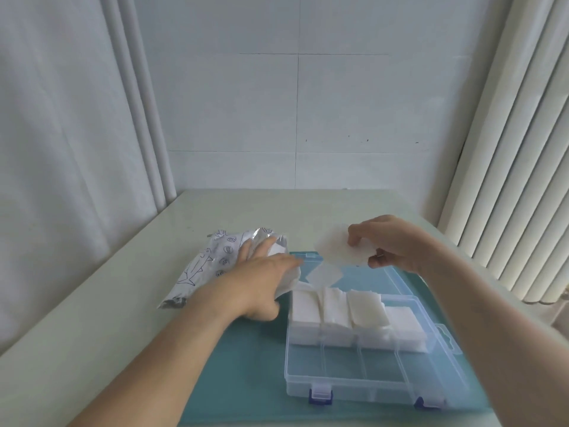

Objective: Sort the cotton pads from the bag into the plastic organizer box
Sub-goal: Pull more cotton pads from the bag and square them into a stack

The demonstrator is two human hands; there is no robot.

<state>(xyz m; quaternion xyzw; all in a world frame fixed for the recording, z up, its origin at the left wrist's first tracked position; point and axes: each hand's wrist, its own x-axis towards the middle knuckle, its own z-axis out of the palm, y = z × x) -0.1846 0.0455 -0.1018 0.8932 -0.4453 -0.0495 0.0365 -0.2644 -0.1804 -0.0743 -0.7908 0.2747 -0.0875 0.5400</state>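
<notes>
A printed silver bag (205, 266) lies on the table left of the clear plastic organizer box (363, 383). My left hand (261, 282) rests on the bag near its open end, fingers fairly straight, with white pads showing at the mouth. My right hand (389, 245) hovers above the box's open lid and pinches a thin white cotton pad (337, 246). Another cotton pad (323, 275) lies or hangs just below it. The box's far row of compartments holds stacks of cotton pads (345, 312); the near row looks bare.
The box sits on a teal mat (246, 380) on a pale table. The box's clear lid (397, 282) lies open behind it. A wall stands at the back, a curtain on the left, a ribbed radiator (508, 180) on the right.
</notes>
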